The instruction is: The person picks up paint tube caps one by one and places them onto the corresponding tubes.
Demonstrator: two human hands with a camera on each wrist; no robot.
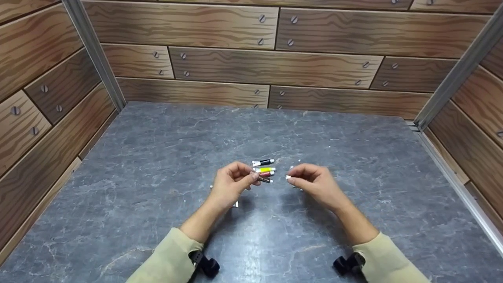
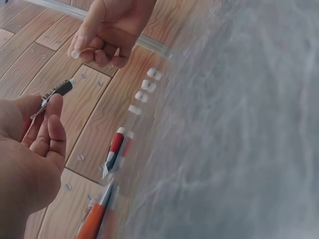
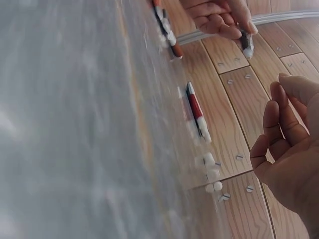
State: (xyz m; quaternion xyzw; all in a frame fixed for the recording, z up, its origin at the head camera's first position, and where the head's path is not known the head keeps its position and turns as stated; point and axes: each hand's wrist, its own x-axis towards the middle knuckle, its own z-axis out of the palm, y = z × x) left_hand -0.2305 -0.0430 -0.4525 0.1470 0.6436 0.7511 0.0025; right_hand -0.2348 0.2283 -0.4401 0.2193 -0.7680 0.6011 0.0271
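A small dark, smooth-sided tube with pale lettering is pointing its white nozzle toward the person's right, its long axis running crosswise in the head view and dipping slightly toward the person. It is hanging just above the table with grey, pale-veined marbled surface. The left hand is pinching its rear end between thumb and fingers. Facing it, well apart from the nozzle, the right hand is pinching a tiny white rounded cap between thumb and forefinger, its other fingers curling loosely. Beyond the dark tube, a slim black tube with white ends, a glossy yellow tube and a red tube are lying roughly parallel, also running crosswise. Small white rounded pieces are resting in a row.
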